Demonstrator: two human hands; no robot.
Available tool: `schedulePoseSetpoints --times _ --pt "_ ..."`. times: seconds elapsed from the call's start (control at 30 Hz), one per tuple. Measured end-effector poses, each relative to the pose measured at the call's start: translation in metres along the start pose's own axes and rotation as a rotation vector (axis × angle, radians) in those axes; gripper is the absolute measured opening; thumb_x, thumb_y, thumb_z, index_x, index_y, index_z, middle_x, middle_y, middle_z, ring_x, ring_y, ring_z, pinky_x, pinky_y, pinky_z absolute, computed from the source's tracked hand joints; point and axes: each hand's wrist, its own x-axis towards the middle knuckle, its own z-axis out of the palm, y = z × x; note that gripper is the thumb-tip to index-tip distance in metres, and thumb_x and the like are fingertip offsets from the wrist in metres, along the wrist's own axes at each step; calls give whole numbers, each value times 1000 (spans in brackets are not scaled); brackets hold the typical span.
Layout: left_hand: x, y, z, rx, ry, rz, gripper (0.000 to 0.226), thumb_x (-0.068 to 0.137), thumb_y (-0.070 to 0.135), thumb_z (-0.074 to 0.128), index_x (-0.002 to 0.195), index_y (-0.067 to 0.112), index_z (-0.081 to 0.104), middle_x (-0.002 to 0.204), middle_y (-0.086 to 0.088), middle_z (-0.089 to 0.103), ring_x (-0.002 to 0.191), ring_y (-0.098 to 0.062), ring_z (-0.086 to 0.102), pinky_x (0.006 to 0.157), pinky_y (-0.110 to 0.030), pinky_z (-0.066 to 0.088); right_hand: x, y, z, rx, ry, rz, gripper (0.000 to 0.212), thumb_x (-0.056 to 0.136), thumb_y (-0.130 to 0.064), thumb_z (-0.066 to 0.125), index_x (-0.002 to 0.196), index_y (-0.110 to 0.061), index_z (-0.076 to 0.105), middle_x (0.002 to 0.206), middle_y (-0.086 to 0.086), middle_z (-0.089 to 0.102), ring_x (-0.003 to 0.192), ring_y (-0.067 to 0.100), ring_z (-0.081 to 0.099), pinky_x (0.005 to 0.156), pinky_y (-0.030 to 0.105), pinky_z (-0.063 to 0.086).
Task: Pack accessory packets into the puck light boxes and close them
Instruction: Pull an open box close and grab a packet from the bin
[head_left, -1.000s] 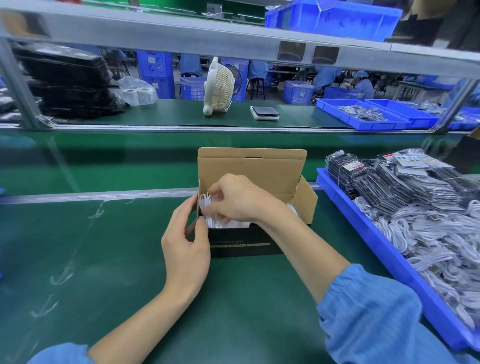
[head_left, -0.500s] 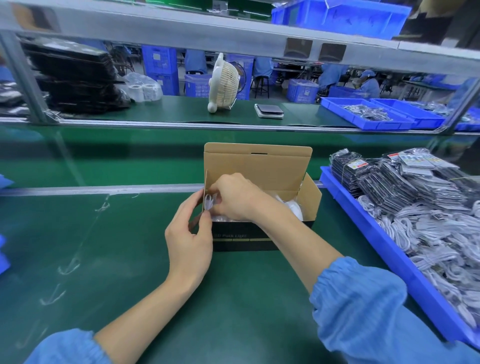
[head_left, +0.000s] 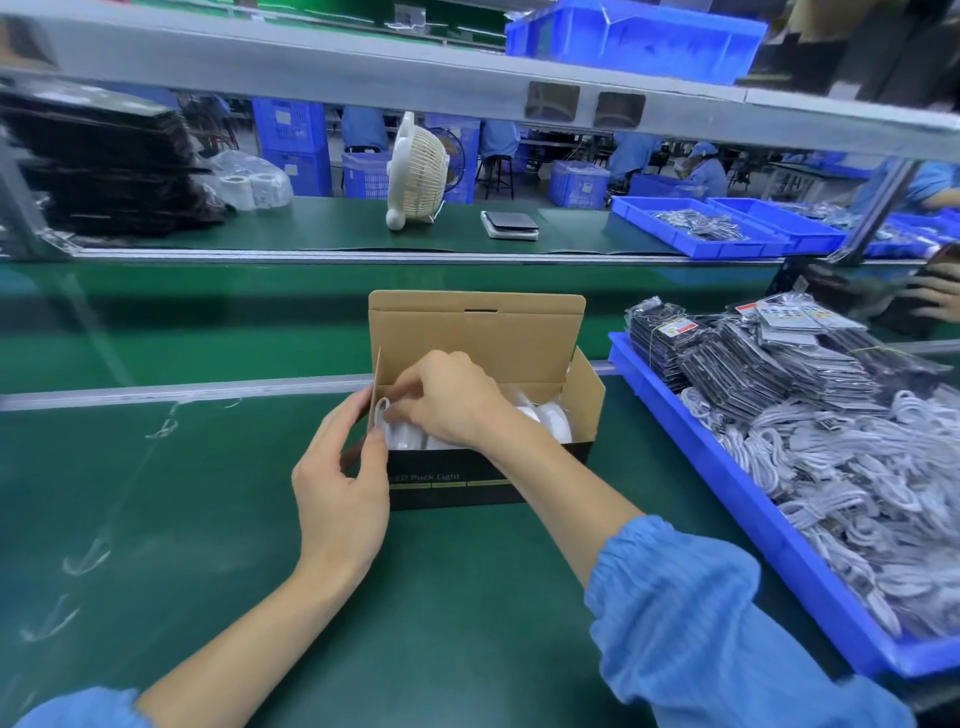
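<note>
Fingers (head_left: 400, 415) press a packet (head_left: 383, 410) into the "LED Puck Light" box (head_left: 447, 480).

We see bare tabletop (head_left: 156, 519) left of the box (head_left: 488, 467); blue bin (head_left: 727, 499) blocks the right, upright lid (head_left: 475, 332) blocks behind.

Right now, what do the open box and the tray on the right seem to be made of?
Box: corrugated cardboard, it seems; matte brown inside, printed glossy black outside, with creased fold lines. Tray: probably moulded plastic; uniform bright blue, smooth, with a thick rolled rim.
</note>
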Motion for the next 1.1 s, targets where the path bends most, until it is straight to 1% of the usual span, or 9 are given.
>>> schedulePoseSetpoints --times 0.1,0.23,0.33,0.43,0.67,0.77,0.83,0.93,1.1 --pt "-1 -1 0 -8 0 -7 41 98 -1 57 133 18 65 131 9 67 120 5 60 94 -7 45 3 0 -13 2 -96 -12 22 93 -29 62 110 -22 74 107 4 71 97 26 62 89 38 53" --pt "-2 -1 0 -46 -13 -3 42 99 -1 58 131 25 65 130 12 67 120 4 60 93 -7 46 4 -5 -29 -194 -195 -29 27 89 -42 64 109 -25 72 98 -1 67 90 24 62 78 35 52" --pt "-1 -1 0 -53 -19 -10 42 98 -2 58 132 23 66 129 12 68 120 -1 62 96 -14 48 2 -15 -25 -328 -310 -21 32 83 -40 65 108 -21 62 100 0 63 92 25 60 74 35 50" --pt "-2 2 0 -79 -19 -13 45 98 -3 58 128 31 64 127 15 68 118 0 63 93 -12 49 4 -24 -13 -407 -263 30 23 84 -41 61 100 -24 55 85 -4 54 87 25 57 65 33 41" --pt "-1 4 0 -70 -19 -17 49 96 -8 57 128 28 64 128 12 67 117 6 61 92 -8 47 -1 -29 -5 -293 -231 122 27 90 -38 51 112 -24 58 103 -1 60 94 25 57 72 35 41" --pt "-1 1 0 -54 -24 -9 45 96 -8 57 133 17 65 128 9 68 118 4 62 94 -10 48 -1 -28 -3 -240 -183 166 30 88 -36 55 113 -22 59 104 0 60 92 26 56 72 34 42" --pt "-2 2 0 -61 -27 -12 44 96 -7 57 133 17 65 129 10 68 118 3 62 95 -11 48 -2 -27 1 -213 -101 193 30 87 -35 58 112 -21 60 99 2 55 88 27 52 71 34 40" --pt "-2 4 0 -63 -28 -23 44 97 -5 58 134 17 65 130 10 68 120 0 62 97 -14 49 -2 -25 7 -158 -10 220 26 85 -34 64 107 -20 61 103 5 60 86 29 50 70 34 39" --pt "-3 6 0 -38 -27 -25 44 95 -6 59 134 15 66 128 10 69 116 5 62 97 -13 49 -3 -20 -1 -118 -107 190 25 89 -30 57 110 -17 63 107 7 62 90 30 53 75 33 45"
